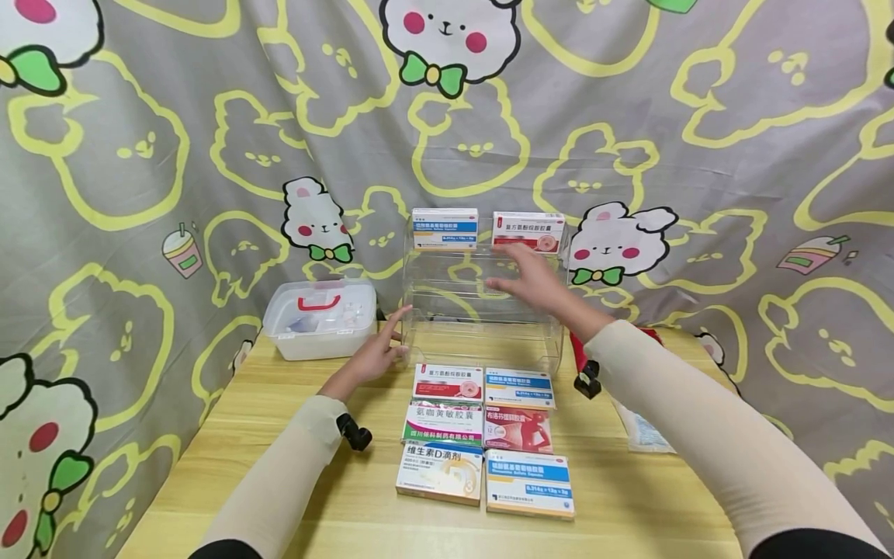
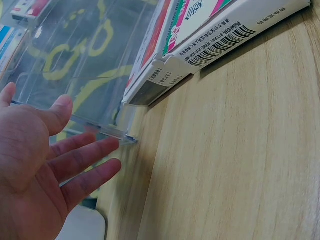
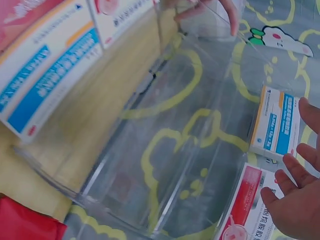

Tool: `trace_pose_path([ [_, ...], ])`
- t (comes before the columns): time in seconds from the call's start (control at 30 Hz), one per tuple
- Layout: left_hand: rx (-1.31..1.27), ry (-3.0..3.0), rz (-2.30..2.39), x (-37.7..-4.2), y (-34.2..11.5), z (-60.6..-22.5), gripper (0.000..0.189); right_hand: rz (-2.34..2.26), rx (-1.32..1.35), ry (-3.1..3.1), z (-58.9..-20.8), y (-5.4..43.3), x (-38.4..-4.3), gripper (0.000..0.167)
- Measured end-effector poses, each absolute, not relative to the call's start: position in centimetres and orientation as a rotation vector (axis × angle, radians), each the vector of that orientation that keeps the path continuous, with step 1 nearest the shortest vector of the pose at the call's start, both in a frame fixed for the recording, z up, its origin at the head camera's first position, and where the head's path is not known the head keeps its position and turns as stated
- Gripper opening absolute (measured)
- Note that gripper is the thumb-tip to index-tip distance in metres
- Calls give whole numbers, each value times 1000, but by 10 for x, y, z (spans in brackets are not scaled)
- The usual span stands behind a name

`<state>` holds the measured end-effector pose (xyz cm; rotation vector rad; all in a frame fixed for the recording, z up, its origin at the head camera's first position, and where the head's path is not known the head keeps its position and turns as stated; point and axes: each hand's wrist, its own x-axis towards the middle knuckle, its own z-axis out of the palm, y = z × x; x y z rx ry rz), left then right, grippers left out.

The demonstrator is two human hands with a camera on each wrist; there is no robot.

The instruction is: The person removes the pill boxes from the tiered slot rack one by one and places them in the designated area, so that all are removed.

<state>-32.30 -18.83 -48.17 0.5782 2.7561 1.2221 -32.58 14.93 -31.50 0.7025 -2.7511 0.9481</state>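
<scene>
A clear tiered display rack (image 1: 482,321) stands on the table. On its top tier are a blue-and-white medicine box (image 1: 445,230) at the left and a red-and-white medicine box (image 1: 528,225) at the right. My right hand (image 1: 536,281) hovers in front of the upper tiers, just below the red-and-white box, its fingers loosely spread; the right wrist view shows nothing in its grasp. At the rack's lower left side is my left hand (image 1: 374,355), fingers extended and holding nothing in the left wrist view. Whether those fingertips touch the rack is unclear.
Several medicine boxes lie in two columns before the rack, among them a vitamin D box (image 1: 438,470) and a pink box (image 1: 518,428). A lidded plastic case (image 1: 321,320) sits left. Behind my right forearm are a red item (image 1: 578,351) and a pale packet (image 1: 644,432). A patterned curtain (image 1: 482,116) hangs behind.
</scene>
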Motion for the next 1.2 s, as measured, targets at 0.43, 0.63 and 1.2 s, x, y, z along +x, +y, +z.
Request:
trace_pose_path([
  [0.43,625,2785,1187,-320,-189,-481,84,896,611,-2686,-288,126,-364,63],
  [0.63,622,2778,1205,-318,-187,-479,84,899,553,-2696,-276,119,-382,63],
  [1.2,617,2788,1198,-318,-187,-479,83,756,466,-2853,-277,115,-403,63],
])
